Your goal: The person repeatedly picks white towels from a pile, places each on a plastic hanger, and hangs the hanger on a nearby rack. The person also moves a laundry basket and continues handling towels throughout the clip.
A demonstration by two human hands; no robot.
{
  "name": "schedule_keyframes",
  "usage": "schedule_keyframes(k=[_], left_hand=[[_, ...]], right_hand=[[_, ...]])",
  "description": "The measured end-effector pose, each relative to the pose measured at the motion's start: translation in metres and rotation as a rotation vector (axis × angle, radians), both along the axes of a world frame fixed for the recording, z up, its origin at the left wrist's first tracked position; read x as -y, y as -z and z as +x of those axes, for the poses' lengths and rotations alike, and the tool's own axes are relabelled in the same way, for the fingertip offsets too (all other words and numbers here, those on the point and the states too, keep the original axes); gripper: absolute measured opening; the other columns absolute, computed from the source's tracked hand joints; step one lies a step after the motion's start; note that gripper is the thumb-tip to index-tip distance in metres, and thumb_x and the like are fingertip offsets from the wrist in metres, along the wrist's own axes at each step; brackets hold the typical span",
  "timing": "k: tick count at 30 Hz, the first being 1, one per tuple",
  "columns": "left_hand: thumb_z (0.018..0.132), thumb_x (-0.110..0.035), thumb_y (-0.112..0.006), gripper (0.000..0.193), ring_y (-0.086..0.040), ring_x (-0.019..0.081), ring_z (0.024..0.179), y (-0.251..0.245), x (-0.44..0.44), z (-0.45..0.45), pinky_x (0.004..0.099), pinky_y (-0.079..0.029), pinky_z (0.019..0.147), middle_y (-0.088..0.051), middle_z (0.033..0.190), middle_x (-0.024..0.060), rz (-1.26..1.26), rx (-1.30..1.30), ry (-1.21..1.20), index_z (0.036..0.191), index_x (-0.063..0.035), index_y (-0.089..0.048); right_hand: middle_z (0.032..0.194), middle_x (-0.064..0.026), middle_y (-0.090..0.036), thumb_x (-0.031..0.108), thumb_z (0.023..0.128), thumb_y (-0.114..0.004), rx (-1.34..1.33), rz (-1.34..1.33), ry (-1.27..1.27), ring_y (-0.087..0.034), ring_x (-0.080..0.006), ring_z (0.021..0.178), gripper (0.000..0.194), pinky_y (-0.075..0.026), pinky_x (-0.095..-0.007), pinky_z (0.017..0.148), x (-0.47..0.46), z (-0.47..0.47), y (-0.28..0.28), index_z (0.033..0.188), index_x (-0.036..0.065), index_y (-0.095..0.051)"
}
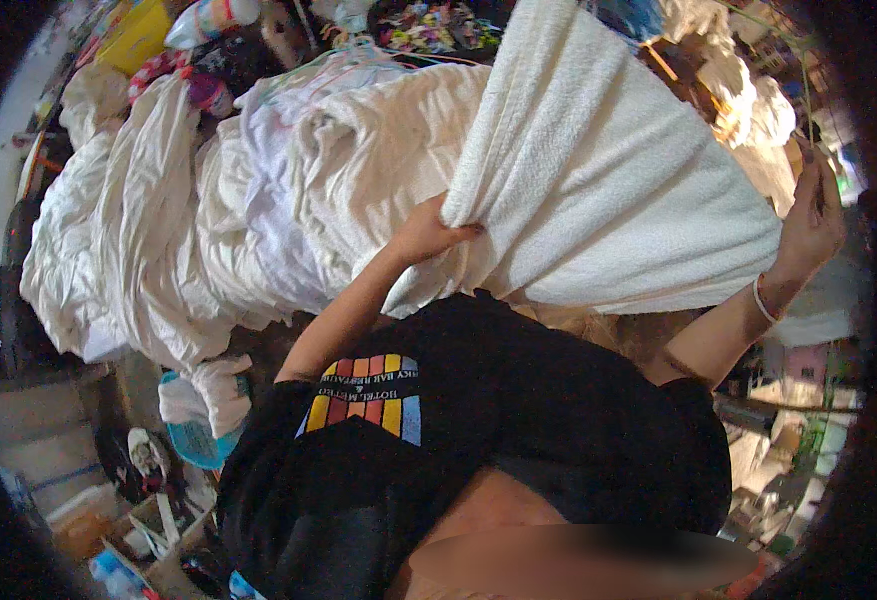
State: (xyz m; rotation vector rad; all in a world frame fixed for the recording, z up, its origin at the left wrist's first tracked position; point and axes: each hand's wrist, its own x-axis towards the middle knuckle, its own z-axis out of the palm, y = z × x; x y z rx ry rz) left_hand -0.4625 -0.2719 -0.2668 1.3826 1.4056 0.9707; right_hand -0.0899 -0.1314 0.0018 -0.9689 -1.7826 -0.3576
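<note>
A large white terry towel [596, 172] is stretched in front of my chest, its folds fanning out to the right. My left hand [434, 232] is shut on a gathered fold of it near the middle. Far to the right, my right hand [817, 210] is raised beside the towel's right edge, fingers bent close together. Whether its fingertips hold the cloth cannot be made out. Left of the towel and behind my left hand lies a long heap of crumpled white cloths [258, 187].
Thin coloured cords [363, 56] lie along the heap's far side. A yellow item [134, 37] and a white bottle [209, 21] are at the far left. White cloth hangs over a teal basket [198, 446] at lower left. Sunlit cloths [746, 105] are at far right.
</note>
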Motion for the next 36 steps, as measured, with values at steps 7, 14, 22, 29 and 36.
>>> schedule_keyframes(k=[7,14,22,29,36], left_hand=[[0.086,-0.02,-0.078,0.048,-0.063,0.0205,0.111,-0.007,-0.028,0.083,0.0345,-0.048,0.098,-0.068,0.122,0.0122,0.191,0.362,0.142,0.127,-0.0002,-0.061],[0.088,-0.022,-0.076,0.051,-0.062,0.0247,0.113,-0.013,-0.092,0.163,0.0364,-0.047,0.098,-0.068,0.119,0.0145,0.167,0.329,0.295,0.129,0.0008,-0.056],[0.089,-0.026,-0.076,0.051,-0.062,0.0233,0.107,-0.023,-0.204,0.218,0.0362,-0.047,0.096,-0.067,0.117,0.0139,0.232,0.384,0.225,0.126,0.0023,-0.057],[0.083,-0.033,-0.08,0.065,-0.057,0.0258,0.118,0.007,-0.304,0.219,0.0376,-0.043,0.103,-0.062,0.127,0.0164,0.277,0.24,0.091,0.132,-0.0002,-0.052],[0.078,-0.056,-0.073,0.076,-0.063,0.0398,0.108,0.086,-0.272,0.132,0.0454,-0.049,0.097,-0.064,0.123,0.0196,0.179,-0.34,-0.143,0.131,-0.004,-0.057]], right_hand=[[0.111,-0.0098,-0.073,0.013,0.098,-0.06,0.092,0.041,0.158,-0.071,-0.0202,0.101,0.024,-0.056,-0.0321,0.083,0.001,0.051,0.035,0.118,0.004,-0.071],[0.1,-0.0124,-0.072,0.01,0.097,-0.057,0.212,-0.026,0.252,-0.07,-0.0233,0.09,0.027,-0.054,-0.0343,0.077,-0.066,0.088,0.043,0.121,0.007,-0.069],[0.1,-0.0095,-0.07,0.015,0.098,-0.059,0.317,0.072,0.076,-0.064,-0.027,0.091,0.023,-0.05,-0.0385,0.08,-0.249,0.105,0.016,0.118,0.013,-0.071],[0.118,-0.0126,-0.066,0.018,0.098,-0.056,0.413,0.283,-0.065,-0.06,-0.0311,0.11,0.027,-0.047,-0.0427,0.096,-0.428,0.079,0.072,0.121,0.009,-0.066],[0.119,-0.0164,-0.064,0.023,0.1,-0.048,0.739,-0.318,0.106,-0.063,-0.0382,0.104,0.032,-0.052,-0.0471,0.086,-0.491,0.029,0.244,0.126,0.012,-0.06]])
